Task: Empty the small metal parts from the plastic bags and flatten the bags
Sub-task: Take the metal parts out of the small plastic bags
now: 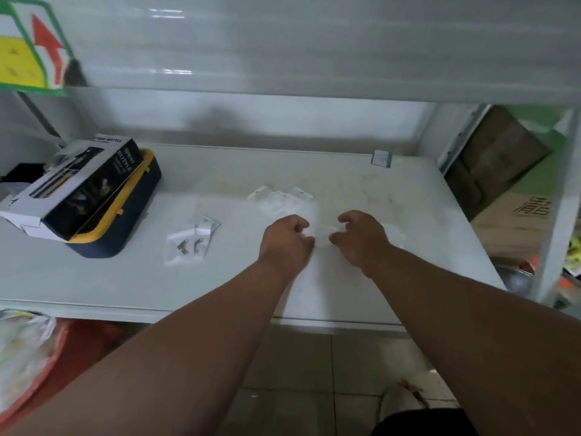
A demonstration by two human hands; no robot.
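Observation:
On the white shelf [408, 190] my left hand [287, 237] and my right hand [361, 236] pinch the two ends of one small clear plastic bag [320, 234] held between them, low over the surface. The bag is blurred and its contents cannot be made out. To the left lies a clear bag with small metal parts [190, 242] inside. Behind my hands sits a loose pile of empty bags [279, 198]. Another flat bag [394, 236] lies just right of my right hand.
A spray bottle box [81, 184] rests on a navy and yellow case [132, 215] at the shelf's left. A small clear holder [381, 158] stands at the back right. Cardboard boxes [515, 221] sit beyond the right upright. The shelf's front edge [188, 313] runs under my forearms.

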